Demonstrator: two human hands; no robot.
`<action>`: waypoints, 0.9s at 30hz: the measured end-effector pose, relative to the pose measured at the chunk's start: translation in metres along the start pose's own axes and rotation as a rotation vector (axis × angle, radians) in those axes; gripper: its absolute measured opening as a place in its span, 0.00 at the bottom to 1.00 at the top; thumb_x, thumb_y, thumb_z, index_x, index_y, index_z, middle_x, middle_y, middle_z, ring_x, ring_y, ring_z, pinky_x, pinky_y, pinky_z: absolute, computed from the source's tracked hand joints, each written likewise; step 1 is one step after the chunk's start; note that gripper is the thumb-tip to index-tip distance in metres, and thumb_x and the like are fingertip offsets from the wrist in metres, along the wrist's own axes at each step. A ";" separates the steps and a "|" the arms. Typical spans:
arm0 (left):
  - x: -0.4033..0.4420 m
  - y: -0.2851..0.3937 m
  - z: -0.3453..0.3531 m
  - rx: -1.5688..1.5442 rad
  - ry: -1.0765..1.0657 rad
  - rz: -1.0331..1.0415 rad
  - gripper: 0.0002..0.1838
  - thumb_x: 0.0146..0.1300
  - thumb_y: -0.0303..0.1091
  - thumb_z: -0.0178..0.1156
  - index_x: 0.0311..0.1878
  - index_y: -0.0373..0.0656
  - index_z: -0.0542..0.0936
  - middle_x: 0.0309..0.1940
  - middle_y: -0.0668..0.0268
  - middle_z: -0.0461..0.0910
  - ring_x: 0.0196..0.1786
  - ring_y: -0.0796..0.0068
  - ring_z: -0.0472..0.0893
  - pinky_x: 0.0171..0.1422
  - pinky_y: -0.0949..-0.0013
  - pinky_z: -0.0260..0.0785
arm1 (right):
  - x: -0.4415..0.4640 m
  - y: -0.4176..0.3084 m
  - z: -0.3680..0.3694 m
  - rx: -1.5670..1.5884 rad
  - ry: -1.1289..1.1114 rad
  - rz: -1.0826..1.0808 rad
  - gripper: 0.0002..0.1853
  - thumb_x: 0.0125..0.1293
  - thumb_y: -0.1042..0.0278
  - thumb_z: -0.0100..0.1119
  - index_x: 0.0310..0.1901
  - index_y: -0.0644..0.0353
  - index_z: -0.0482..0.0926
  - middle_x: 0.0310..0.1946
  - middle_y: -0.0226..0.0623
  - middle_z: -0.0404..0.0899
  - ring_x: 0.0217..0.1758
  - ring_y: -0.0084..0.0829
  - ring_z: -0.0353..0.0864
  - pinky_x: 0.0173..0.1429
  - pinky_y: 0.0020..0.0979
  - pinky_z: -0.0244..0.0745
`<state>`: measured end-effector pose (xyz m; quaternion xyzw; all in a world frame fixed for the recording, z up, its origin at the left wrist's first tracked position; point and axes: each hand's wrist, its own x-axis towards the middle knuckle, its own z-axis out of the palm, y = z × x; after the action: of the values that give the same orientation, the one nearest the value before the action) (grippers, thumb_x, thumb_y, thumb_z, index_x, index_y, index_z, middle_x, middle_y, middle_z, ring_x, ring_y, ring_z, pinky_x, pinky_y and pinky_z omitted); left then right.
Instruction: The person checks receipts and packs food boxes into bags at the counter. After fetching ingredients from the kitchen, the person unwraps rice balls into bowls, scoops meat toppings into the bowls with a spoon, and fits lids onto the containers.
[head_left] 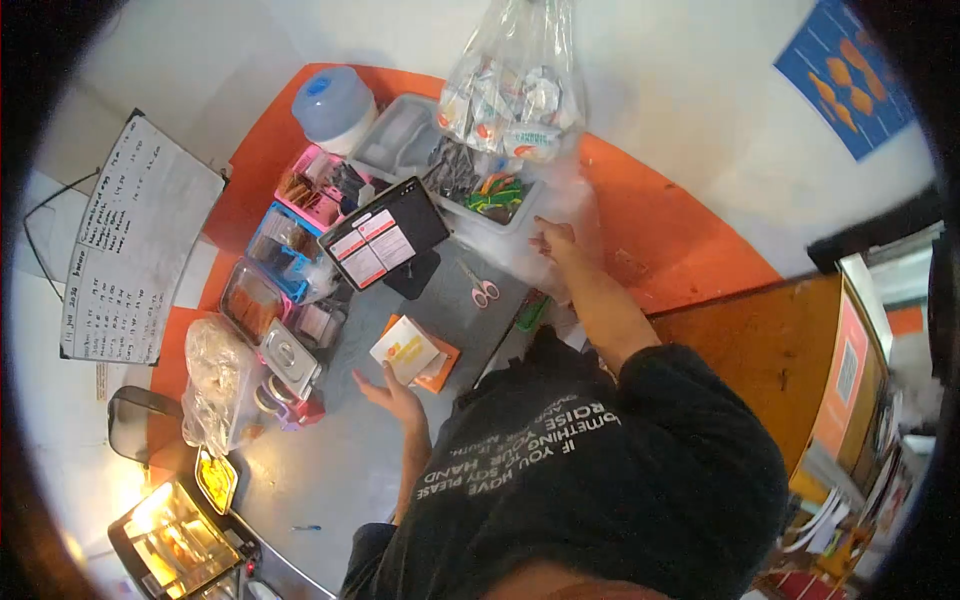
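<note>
A person in a black T-shirt [600, 480] with white lettering is standing at a grey worktop [345, 465], seen from above. The left hand [393, 398] is hovering low at the near side of a white printed paper [408, 350], with its fingers spread and the thumb apart from them; whether the thumb is touching the paper, one cannot tell. The paper is lying in the middle of the worktop, and an orange packet [441, 370] is showing from under it on the right.

The right hand [555, 240] is stretching to the far right, just beside the right end of a clear tray [505, 226], over some clear plastic. Its fingers are partly bent, and one cannot tell whether they are closing on anything. Inside the tray, green and red packets [497, 197] are lying beside dark plastic [455, 172].

Between the tray and the paper, a tablet [385, 235] is leaning back, showing red-and-white pages. Pink-handled scissors [484, 291] are lying to its right. A clear bag [515, 105] of printed packets is hanging beyond the tray. On the left, a pink basket [318, 190] is sitting farther off than a metal lid [290, 358], and a handwritten whiteboard [140, 245] is hanging on the wall.
</note>
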<state>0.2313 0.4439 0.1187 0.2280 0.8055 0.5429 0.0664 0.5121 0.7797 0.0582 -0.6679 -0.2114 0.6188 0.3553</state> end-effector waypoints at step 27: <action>-0.106 0.083 0.326 0.501 -1.109 1.060 0.35 0.64 0.46 0.53 0.69 0.38 0.61 0.70 0.50 0.61 0.72 0.52 0.60 0.74 0.44 0.51 | 0.054 -0.039 -0.041 -1.207 -0.183 -1.251 0.14 0.54 0.58 0.67 0.40 0.55 0.85 0.36 0.40 0.82 0.42 0.45 0.79 0.49 0.46 0.71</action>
<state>0.4653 0.6984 0.0482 0.8242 0.5376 0.1133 0.1371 0.5666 0.8357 0.0500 -0.4509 -0.8586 0.1438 0.1971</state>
